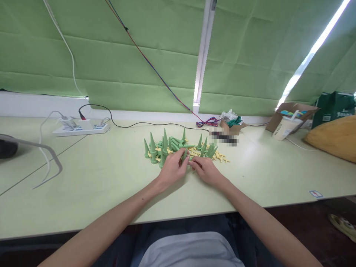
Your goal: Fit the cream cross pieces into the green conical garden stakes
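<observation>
A heap of green plastic cone spikes (164, 146) lies on the pale green table (105, 174), some upright, some on their sides. Small yellow pieces (221, 157) are mixed in on its right side. My left hand (172, 167) and my right hand (205, 170) meet at the near edge of the heap. Between the fingertips of both hands sits one green spike (184, 155), pinched from the left and from the right. What the fingers do underneath it is hidden.
A white power strip (83, 128) with cables lies at the back left. At the back right stand a paper cup (286, 128), a cardboard box (292, 111), a small open box (232, 126) and a yellow cushion (333, 137). A grey curved stand (41, 155) sits far left.
</observation>
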Motion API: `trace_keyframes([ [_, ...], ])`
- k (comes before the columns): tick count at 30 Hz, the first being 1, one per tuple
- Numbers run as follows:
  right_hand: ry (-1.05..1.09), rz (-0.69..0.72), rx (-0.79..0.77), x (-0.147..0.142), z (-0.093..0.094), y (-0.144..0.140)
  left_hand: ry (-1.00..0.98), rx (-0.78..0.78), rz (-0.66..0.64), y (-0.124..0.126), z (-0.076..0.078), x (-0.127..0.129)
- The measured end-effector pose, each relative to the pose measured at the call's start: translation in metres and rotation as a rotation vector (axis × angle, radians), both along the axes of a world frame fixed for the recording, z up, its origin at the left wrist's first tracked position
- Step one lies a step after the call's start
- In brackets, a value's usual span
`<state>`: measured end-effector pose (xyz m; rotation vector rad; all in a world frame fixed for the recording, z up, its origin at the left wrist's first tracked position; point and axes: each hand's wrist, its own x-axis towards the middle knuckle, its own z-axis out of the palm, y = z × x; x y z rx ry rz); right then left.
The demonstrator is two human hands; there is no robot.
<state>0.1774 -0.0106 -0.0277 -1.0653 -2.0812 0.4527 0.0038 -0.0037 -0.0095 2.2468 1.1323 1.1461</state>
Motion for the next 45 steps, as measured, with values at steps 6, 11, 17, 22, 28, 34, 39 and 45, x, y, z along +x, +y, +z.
trace_keyframes([
  [6, 0.036, -0.009, -0.012, -0.0001, -0.0029, 0.0009, 0.012, 0.013, 0.017, 0.0014, -0.0015, -0.0003],
  [11, 0.076, -0.019, 0.006, 0.0012, -0.0054, 0.0019, 0.003, 0.011, 0.01, 0.0015, -0.0017, -0.0003],
  [17, 0.054, -0.009, 0.03, 0.0015, -0.0035, 0.0003, 0.002, 0.006, -0.008, 0.0012, -0.0014, -0.0003],
  [22, 0.02, 0.002, 0.045, 0.0009, -0.0022, -0.0007, 0.01, 0.014, -0.005, 0.0002, -0.0004, -0.0001],
  [28, -0.027, -0.007, 0.032, 0.001, -0.0034, 0.0001, 0.019, 0.022, -0.003, 0.0002, 0.0, -0.0005],
  [34, -0.02, -0.022, 0.016, 0.0002, -0.003, -0.0002, 0.035, 0.038, 0.007, 0.002, -0.0014, -0.0007],
  [39, 0.024, -0.011, 0.029, 0.0008, -0.0043, 0.0012, 0.025, 0.043, 0.005, 0.0024, -0.0025, -0.001],
  [45, 0.03, -0.021, 0.062, 0.002, -0.0064, 0.002, 0.02, 0.034, -0.012, 0.0023, -0.0022, -0.0012],
])
